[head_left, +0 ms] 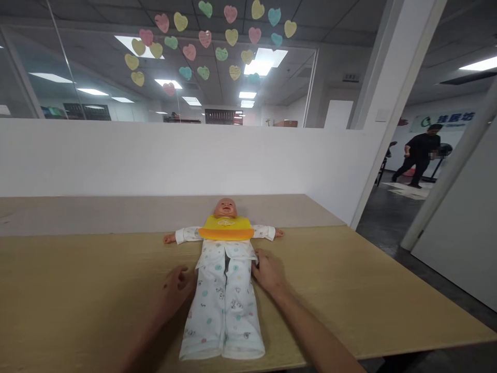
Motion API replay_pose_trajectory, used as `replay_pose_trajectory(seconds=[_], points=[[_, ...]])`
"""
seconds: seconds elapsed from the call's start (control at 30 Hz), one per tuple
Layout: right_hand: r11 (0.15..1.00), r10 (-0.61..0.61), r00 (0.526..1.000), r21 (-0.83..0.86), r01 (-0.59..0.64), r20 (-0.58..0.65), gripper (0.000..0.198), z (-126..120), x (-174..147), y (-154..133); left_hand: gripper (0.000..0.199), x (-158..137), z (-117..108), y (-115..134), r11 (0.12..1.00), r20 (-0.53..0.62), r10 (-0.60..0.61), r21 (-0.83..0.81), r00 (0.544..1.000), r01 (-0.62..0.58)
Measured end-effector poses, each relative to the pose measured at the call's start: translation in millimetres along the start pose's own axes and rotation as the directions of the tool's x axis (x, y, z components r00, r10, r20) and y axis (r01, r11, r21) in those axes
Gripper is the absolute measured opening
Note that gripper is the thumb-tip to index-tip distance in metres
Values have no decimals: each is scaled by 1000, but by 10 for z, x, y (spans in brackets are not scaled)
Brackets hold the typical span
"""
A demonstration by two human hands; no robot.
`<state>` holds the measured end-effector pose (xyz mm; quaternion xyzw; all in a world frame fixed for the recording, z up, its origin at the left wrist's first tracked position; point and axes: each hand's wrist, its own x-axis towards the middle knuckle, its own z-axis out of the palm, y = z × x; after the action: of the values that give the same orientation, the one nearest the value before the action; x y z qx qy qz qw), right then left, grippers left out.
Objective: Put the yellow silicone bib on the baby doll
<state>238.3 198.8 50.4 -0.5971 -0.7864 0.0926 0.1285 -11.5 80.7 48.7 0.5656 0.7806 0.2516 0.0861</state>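
Between left grip [179,284] and right grip [269,271]; the clothed doll [237,252], face up

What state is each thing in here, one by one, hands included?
Doll: face up, arms spread
Yellow bib: over the chest
Printed top: front hem parted
Printed trousers: legs straight, laid out
Left hand: beside trousers, contact unclear
Right hand: at top's side hem, grip unclear
Ceiling light: lit
Door: open

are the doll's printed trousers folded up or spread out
Spread out: the printed trousers lie on the table with both legs extended side by side toward the camera.
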Motion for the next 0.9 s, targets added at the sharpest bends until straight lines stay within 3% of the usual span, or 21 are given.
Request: replay_pose_trajectory(seconds=[0.1, 0.33, 0.63, 0.77, 0.9], points=[[999, 24, 1000, -40, -23, 18, 43, -6, -1, -30, 39, 234, 57, 82, 998, 59, 20, 55, 998, -23], [996, 62, 998, -64, -61, 12, 48, -1, 13, -93, 34, 355, 142, 167, 979, 112, -73, 199, 991, 50], [994, 101, 995, 41, -101, 0, 46, 4, 0, -158, 37, 437, 167, 201, 980, 151, -123, 175, 981, 96], [987, 121, 993, 103, -120, -6, 42, 31, 11, -167, 42, 435, 134, 290, 981, 172, -95, 186, 981, 62], [988, 127, 992, 91, -124, -28, 44, 37, 15, -186, 34, 460, 145, 334, 981, 167, -129, 169, 978, 100]])
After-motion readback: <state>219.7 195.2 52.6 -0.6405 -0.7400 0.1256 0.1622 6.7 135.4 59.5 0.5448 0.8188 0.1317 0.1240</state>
